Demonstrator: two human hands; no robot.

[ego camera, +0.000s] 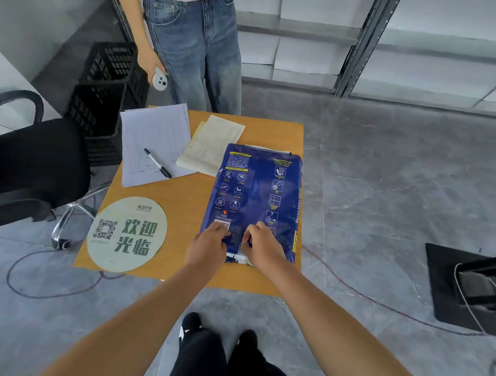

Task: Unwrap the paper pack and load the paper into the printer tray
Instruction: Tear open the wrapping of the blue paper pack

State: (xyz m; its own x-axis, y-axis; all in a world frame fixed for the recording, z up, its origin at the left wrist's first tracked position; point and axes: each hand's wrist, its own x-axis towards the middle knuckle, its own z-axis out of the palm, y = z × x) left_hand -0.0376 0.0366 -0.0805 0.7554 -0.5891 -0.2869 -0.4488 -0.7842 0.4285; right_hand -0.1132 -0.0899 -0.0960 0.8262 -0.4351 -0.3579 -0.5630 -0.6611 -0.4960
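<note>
Both hands, left hand (209, 242) and right hand (262, 243), pinch the wrapper at the blue paper pack's (255, 194) six o'clock end on the counter (187, 201).

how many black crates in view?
2, stacked left of the table behind the office chair: upper crate, lower crate. More may be hidden behind the chair.

Small orange table (187, 201): blue paper pack (255, 194) along its right side; round green mat (127, 233) at the pack's near left; lined sheet (156, 140) bearing a pen (157, 163) far left; yellowish papers (211, 145) touching the pack's far-left corner.
</note>
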